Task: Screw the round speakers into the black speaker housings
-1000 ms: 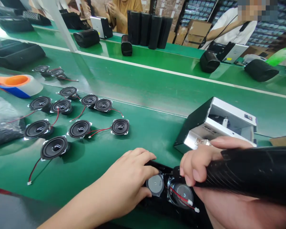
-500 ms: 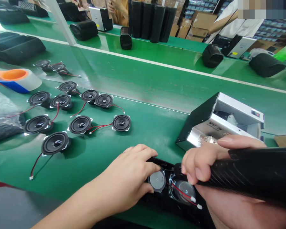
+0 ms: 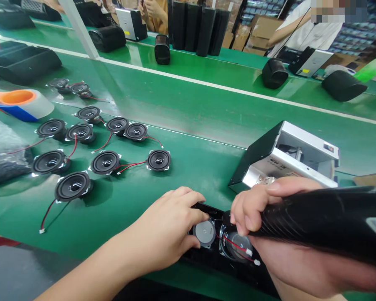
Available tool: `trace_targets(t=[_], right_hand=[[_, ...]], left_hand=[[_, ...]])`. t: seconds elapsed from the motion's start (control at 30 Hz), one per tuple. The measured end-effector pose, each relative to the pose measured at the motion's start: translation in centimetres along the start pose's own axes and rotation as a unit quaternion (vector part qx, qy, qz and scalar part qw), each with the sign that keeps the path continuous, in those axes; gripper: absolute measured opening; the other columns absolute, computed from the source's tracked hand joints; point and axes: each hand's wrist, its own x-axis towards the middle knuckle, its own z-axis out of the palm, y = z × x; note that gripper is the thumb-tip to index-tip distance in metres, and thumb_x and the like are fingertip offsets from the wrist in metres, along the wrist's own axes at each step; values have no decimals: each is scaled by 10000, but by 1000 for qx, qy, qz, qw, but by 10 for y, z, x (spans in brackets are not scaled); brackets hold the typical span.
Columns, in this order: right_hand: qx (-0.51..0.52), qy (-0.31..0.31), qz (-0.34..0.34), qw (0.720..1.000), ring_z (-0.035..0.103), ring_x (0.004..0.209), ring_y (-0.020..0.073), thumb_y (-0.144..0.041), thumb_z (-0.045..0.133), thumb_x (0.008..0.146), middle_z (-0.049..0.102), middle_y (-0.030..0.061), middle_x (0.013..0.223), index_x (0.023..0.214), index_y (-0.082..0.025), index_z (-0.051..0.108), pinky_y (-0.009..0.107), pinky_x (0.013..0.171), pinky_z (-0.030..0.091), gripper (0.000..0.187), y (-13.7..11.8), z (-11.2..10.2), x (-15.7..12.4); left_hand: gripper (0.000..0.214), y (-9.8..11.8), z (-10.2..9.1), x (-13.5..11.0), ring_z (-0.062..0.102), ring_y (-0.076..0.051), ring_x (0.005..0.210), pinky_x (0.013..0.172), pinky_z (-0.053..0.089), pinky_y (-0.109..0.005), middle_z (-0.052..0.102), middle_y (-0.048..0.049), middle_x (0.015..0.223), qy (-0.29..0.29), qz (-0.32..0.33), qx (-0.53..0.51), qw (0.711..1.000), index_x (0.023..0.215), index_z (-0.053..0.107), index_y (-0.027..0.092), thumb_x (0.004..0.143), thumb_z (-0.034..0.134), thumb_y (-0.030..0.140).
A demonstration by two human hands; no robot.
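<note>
A black speaker housing (image 3: 225,269) lies at the front edge with two round speakers seated in it, backs upward. My left hand (image 3: 178,228) grips the housing, its fingers over the far rim and its thumb beside the left speaker (image 3: 204,233). Red and black wires with white plugs lie across the right speaker (image 3: 235,246). My right hand (image 3: 269,209) is wrapped round a thick black electric screwdriver (image 3: 319,215), held nearly level above the right speaker. The tool's tip points toward the gap between the two speakers; whether it touches a screw is hidden.
Several loose speakers (image 3: 73,187) with wires lie on the green bench to the left. A silver and black screw feeder (image 3: 283,156) stands behind my right hand. Further left are a tape roll (image 3: 40,104) and a plastic bag (image 3: 6,150). Two people work across the bench.
The screwdriver and my right hand have shifted slightly left and up. My left hand keeps its hold on the housing. The whole view has drifted a little.
</note>
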Motion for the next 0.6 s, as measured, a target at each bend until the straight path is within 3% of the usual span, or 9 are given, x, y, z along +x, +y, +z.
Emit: trace_targets(t=[0.13,0.33,0.6], right_hand=[[17,14,-14,1000,615,453,231,-892,747,807,665,13,661,1038,-240,792,354,436,480,693,9,2,0],[38,-3,-44,998,578,433,203,-869,698,874,668,-2,622,1069,-242,778,336,461,481,661,21,8,0],[31,-23,-37,999,588,470,193,-912,676,849,671,-17,666,1120,-268,732,312,467,471,701,28,5,-5]], left_hand=[[435,1,-2,2,596,-356,1357,1139,538,-565,668,-74,1467,-9,-5,-1,1000,1277,803,268,865,939,266],[487,2,-3,4,598,-353,1339,1119,544,-557,670,-59,1446,-13,-16,0,1000,1287,801,283,830,967,254],[389,4,-5,5,614,-332,1262,1066,558,-514,690,-41,1365,-11,-1,12,1000,1175,794,241,825,963,226]])
